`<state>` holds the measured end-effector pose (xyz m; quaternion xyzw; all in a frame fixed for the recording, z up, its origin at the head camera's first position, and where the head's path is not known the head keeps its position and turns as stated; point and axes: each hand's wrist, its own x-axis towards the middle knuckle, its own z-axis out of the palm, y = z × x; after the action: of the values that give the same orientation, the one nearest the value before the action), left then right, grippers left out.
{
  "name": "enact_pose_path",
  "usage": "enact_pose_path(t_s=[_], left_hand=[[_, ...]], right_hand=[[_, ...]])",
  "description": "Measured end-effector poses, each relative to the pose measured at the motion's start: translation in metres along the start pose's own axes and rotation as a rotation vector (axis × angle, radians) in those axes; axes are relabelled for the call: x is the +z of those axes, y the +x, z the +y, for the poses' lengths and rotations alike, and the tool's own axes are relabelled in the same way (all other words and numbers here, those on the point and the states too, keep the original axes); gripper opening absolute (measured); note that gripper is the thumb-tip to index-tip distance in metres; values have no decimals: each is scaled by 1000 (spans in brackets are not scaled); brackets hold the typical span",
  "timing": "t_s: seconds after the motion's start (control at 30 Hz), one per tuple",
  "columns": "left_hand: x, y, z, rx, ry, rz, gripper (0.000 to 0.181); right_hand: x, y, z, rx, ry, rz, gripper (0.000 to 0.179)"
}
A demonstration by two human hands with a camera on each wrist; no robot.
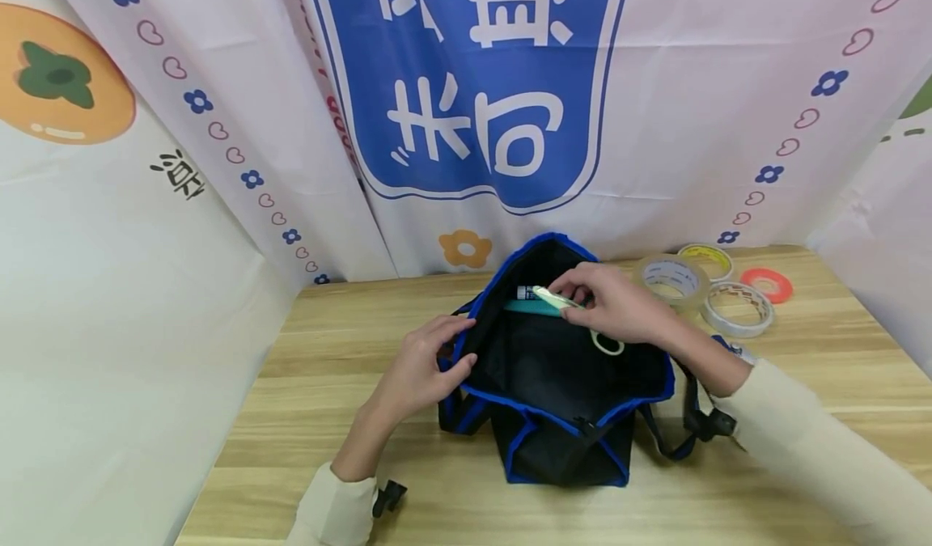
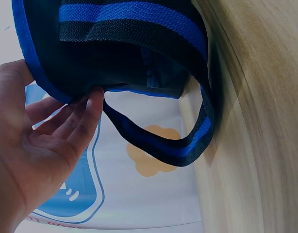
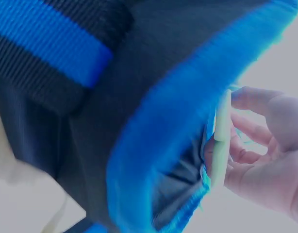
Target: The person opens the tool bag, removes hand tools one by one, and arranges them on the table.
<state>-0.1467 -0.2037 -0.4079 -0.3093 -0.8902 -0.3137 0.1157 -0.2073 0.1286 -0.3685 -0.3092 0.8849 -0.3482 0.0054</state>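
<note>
A black tote bag with blue trim (image 1: 561,449) stands on the table with its mouth spread wide. My left hand (image 1: 429,364) holds the bag's left rim, and in the left wrist view that hand (image 2: 52,131) has its fingertips at the blue edge beside a strap loop (image 2: 183,150). Over the mouth, my right hand (image 1: 622,299) grips pale green scissors (image 1: 607,344), one finger ring showing below the palm. The right wrist view shows pale green scissors (image 3: 221,145) between thumb and fingers, close to the rim. Inside lie a teal item (image 1: 535,307) and a small white-and-dark cylinder (image 1: 524,293).
Right of the bag lie several tape rolls, among them a wide clear roll (image 1: 673,279), a white roll (image 1: 737,311) and a red roll (image 1: 768,285). A strap with a black buckle (image 1: 709,425) trails off the bag's right side. A printed cloth (image 1: 466,206) hangs behind the wooden table (image 1: 349,328).
</note>
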Motion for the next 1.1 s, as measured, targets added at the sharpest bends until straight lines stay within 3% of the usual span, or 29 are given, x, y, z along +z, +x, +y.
enact_pose_path(t_s=[0.4,0.77,1.1], left_hand=[[1,1,0,4,2,2,48],[2,0,0,6,-5,-1,48],[2,0,0,-2,-19,4,48]], right_hand=[[-45,-48,22,94,-67,116,32],[-79,-101,84,206,-142,223,33],[-100,-140,137,362,-202,228,37]])
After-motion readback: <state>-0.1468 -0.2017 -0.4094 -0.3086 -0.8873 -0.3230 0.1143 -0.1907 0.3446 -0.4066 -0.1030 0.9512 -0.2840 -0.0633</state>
